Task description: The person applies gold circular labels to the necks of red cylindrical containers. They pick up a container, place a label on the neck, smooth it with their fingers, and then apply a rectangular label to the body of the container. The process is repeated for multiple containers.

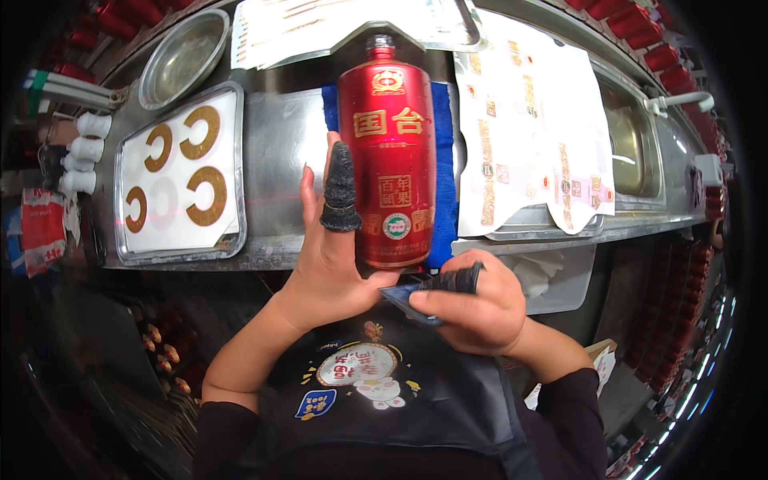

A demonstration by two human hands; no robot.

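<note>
A glossy red bottle with gold lettering and a clear threaded neck lies on a blue cloth, its neck pointing away from me. My left hand holds it from the left side. A black knitted sleeve covers one of its fingers along the bottle, and the thumb rests by the base. Just right of the base, my right hand is closed on a thin dark flat piece with a pointed end. Another black sleeve wraps a bent finger there. What the flat piece is, I cannot tell.
A metal tray on the left carries gold C-shaped pieces. Behind it stands a steel bowl. White sticker sheets lie right of the bottle, near a sink. A plastic bin sits below the counter edge.
</note>
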